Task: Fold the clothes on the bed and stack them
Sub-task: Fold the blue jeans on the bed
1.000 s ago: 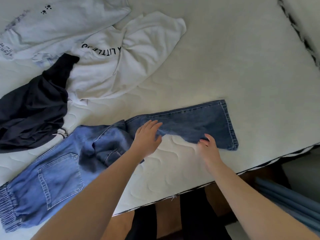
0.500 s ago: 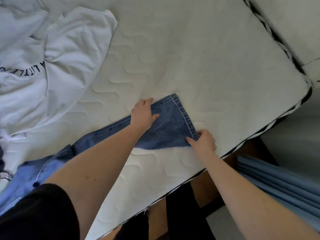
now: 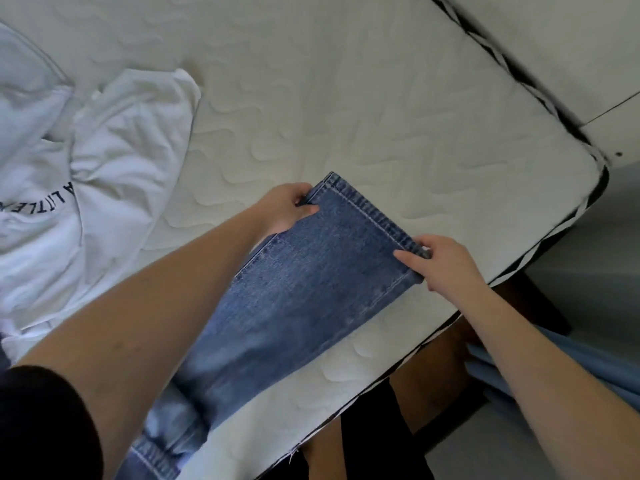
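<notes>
A pair of blue jeans lies along the near edge of the white quilted bed, its leg stretched toward the right. My left hand pinches the far corner of the leg hem. My right hand pinches the near corner of the same hem, and the hem is lifted a little off the mattress. The waist end of the jeans runs out of view under my left arm at the bottom left.
A crumpled white shirt with black lettering lies at the left. The bed's corner is at the right, with floor beyond it. Folded blue fabric sits below the bed edge at the lower right.
Both hands slid right along the jeans leg to its hem and now pinch its two corners. The view turned right, so the dark garment at the left is out of frame.
</notes>
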A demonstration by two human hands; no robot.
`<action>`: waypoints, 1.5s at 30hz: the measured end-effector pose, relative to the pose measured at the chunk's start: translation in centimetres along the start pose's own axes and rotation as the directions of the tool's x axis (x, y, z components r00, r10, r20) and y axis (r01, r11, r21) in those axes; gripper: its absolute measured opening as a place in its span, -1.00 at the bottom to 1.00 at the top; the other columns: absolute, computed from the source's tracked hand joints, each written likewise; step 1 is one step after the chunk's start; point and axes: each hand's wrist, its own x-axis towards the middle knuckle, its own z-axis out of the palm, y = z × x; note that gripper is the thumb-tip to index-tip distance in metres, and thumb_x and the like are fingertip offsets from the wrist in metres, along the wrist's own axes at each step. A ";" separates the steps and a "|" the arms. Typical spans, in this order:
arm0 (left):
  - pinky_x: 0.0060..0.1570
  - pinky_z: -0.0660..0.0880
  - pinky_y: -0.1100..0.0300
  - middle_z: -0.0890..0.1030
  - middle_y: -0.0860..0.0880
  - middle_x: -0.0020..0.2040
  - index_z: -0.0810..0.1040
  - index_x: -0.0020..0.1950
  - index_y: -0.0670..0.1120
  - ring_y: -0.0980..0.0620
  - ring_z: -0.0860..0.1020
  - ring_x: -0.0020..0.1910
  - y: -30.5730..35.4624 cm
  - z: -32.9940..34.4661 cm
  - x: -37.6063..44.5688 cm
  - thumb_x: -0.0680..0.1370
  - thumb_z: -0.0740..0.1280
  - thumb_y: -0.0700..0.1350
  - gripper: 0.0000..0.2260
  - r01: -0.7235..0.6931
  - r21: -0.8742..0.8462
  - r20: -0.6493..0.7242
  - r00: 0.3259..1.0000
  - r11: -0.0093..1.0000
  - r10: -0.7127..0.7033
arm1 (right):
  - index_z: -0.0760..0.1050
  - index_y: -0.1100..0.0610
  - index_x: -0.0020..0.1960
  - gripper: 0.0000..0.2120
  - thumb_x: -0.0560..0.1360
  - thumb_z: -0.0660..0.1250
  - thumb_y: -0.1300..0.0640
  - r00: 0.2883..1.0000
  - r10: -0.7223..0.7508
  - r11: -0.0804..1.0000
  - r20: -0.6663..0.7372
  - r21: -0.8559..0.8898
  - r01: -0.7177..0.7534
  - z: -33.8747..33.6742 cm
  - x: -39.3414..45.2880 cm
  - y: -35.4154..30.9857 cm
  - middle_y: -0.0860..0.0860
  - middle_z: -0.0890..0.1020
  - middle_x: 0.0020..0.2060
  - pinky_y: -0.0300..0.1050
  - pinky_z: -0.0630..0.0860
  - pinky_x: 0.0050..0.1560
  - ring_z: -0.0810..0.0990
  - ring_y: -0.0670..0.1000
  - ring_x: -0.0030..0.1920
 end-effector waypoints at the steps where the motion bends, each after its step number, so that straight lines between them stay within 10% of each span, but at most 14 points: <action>1: -0.37 0.32 0.28 0.51 0.09 -0.27 0.49 -0.02 -0.01 0.17 0.43 -0.35 0.1 0.3 0.6 0.60 0.33 -0.06 -0.95 0.016 0.018 -0.016 1.000 1.000 -0.016 | 0.57 -0.04 -0.10 -0.81 0.45 0.43 -0.15 0.999 -0.003 0.997 -0.046 -0.079 -0.001 0.3 1.1 0.2 -0.06 0.62 -0.35 -0.17 0.47 -0.37 0.58 -0.05 -0.38; 8: -0.40 0.32 0.22 0.51 0.06 -0.21 0.44 0.07 -0.02 0.05 0.47 -0.30 -1.6 2.6 2.4 0.59 0.33 0.01 -0.85 0.197 -0.149 -0.149 0.964 0.969 -0.219 | 0.51 0.14 0.18 -0.61 0.44 0.49 0.01 0.978 0.166 0.966 -0.129 0.218 -0.136 5.1 4.7 2.3 0.00 0.60 0.00 -0.22 0.42 -0.07 0.56 -0.01 -0.03; 18: -0.34 0.35 0.24 0.57 0.00 -0.16 0.51 0.02 -0.04 0.01 0.48 -0.25 -0.4 2.7 4.1 0.59 0.35 -0.07 -0.93 0.137 -0.161 -0.220 0.961 0.977 -0.171 | 0.55 0.14 0.14 -0.81 0.53 0.35 0.23 0.975 0.062 0.998 -0.214 0.008 -0.062 4.7 4.9 2.8 0.04 0.60 0.01 -0.28 0.30 -0.11 0.51 -0.01 -0.03; 22: -0.04 0.43 0.15 0.58 -0.06 0.09 0.47 0.25 -0.08 -0.05 0.53 -0.01 -1.1 3.5 3.3 0.55 0.37 0.09 -0.63 0.194 -0.065 -0.141 0.969 0.979 -0.201 | 0.50 0.16 0.27 -0.71 0.56 0.27 0.30 0.961 0.094 0.992 -0.261 -0.055 -0.112 5.4 4.4 3.2 0.13 0.52 0.20 -0.20 0.34 0.10 0.50 0.10 0.16; 27: -0.15 0.52 0.18 0.65 -0.11 0.01 0.56 0.11 -0.15 -0.09 0.63 -0.07 -3.3 2.4 0.8 0.50 0.46 -0.04 -0.73 0.247 0.235 0.075 0.960 0.940 -0.271 | 0.47 0.15 0.21 -0.70 0.52 0.38 0.10 0.956 0.107 0.992 -0.273 -0.041 -0.122 5.6 3.9 3.0 0.05 0.46 0.04 -0.14 0.39 -0.05 0.46 0.03 -0.04; 32: -0.14 0.36 0.13 0.55 -0.12 -0.11 0.55 0.00 -0.17 -0.13 0.52 -0.08 -4.2 2.0 0.2 0.56 0.38 -0.09 -0.86 0.242 0.245 -0.074 0.970 0.939 -0.231 | 0.54 0.16 0.09 -0.78 0.45 0.38 0.25 0.960 0.143 0.987 -0.239 -0.034 -0.156 4.1 4.7 2.9 -0.01 0.53 -0.15 -0.23 0.32 -0.17 0.46 -0.02 -0.16; 45: 0.12 0.48 -0.01 0.52 0.02 0.02 0.50 0.20 -0.03 -0.03 0.51 0.01 -12.2 2.0 -10.7 0.51 0.43 0.07 -0.67 0.356 0.033 -0.129 0.928 0.934 -0.350 | 0.33 0.11 0.45 -0.48 0.50 0.32 0.20 0.938 -0.257 0.861 -0.235 -0.496 0.111 8.7 2.0 -1.5 0.11 0.38 0.39 0.13 0.23 0.36 0.29 0.19 0.38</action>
